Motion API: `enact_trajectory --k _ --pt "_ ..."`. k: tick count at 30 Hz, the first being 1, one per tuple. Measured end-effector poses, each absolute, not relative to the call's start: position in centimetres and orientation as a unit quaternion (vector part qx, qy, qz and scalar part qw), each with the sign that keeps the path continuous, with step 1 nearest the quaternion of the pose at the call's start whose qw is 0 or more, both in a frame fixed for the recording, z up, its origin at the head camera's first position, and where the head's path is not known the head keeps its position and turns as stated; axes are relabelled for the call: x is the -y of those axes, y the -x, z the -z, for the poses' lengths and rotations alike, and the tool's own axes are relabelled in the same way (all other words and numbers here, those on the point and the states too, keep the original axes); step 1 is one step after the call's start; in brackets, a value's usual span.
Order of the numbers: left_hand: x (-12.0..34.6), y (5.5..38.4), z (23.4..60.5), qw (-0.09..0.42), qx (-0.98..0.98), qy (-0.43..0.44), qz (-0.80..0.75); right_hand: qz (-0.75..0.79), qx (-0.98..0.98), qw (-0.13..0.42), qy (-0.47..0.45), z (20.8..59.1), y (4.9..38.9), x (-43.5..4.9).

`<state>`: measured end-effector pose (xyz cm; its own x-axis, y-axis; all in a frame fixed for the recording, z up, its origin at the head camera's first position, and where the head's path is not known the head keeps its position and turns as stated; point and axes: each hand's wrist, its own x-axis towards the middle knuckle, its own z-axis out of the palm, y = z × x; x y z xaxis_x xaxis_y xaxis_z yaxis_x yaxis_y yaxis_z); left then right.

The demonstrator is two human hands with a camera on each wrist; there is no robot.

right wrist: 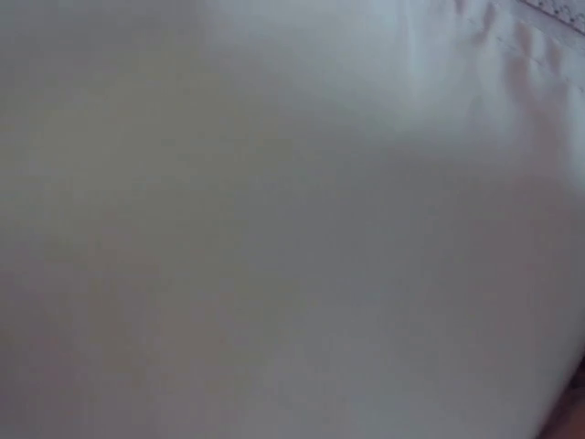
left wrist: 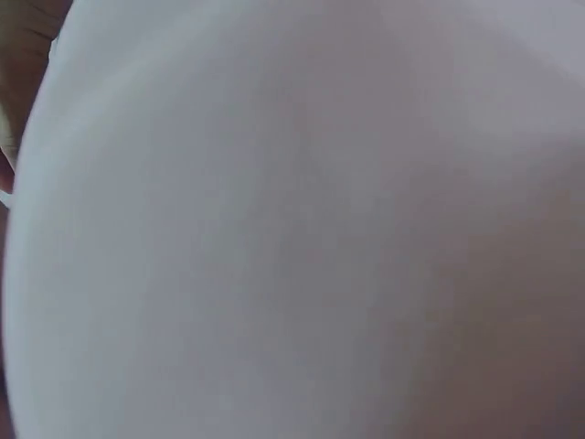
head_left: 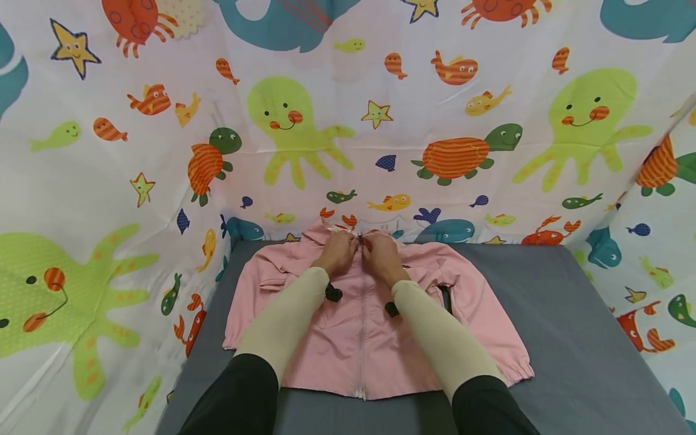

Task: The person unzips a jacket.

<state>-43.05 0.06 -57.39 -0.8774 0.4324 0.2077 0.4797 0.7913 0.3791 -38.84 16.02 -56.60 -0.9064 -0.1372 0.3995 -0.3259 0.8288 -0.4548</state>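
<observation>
A pink zip-front jacket (head_left: 337,344) lies spread out, front up, its sleeves out to the sides. Its zipper (head_left: 361,338) runs down the middle to the hem. At the collar, my left hand (head_left: 337,252) and right hand (head_left: 379,256) meet with bent fingers, each pinching the collar fabric near the top of the zipper. The fingertips partly hide what lies between them. Blurred pale cloth (left wrist: 292,219) fills the left wrist view, with a sliver of hand at the left edge. Close cloth (right wrist: 292,219) likewise fills the right wrist view, with stitching at upper right.
The jacket rests on a grey-covered surface (head_left: 544,314). Behind it and along both sides hangs a white curtain (head_left: 337,223) printed with sea animals. Black wrist straps (head_left: 333,293) show beside the forearms. The jacket's right-hand sleeve (head_left: 489,326) angles toward the front.
</observation>
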Motion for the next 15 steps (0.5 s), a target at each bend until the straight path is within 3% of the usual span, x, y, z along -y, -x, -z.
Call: enact_trajectory --k 4,15 --pt "0.0 42.8 57.2 0.085 0.924 0.251 0.275 -0.259 0.94 0.184 -0.121 56.8 38.6 -15.9" --pt "1.3 43.1 56.4 0.073 0.871 0.277 0.4 -0.275 0.928 0.225 -0.108 55.4 38.1 -15.1"
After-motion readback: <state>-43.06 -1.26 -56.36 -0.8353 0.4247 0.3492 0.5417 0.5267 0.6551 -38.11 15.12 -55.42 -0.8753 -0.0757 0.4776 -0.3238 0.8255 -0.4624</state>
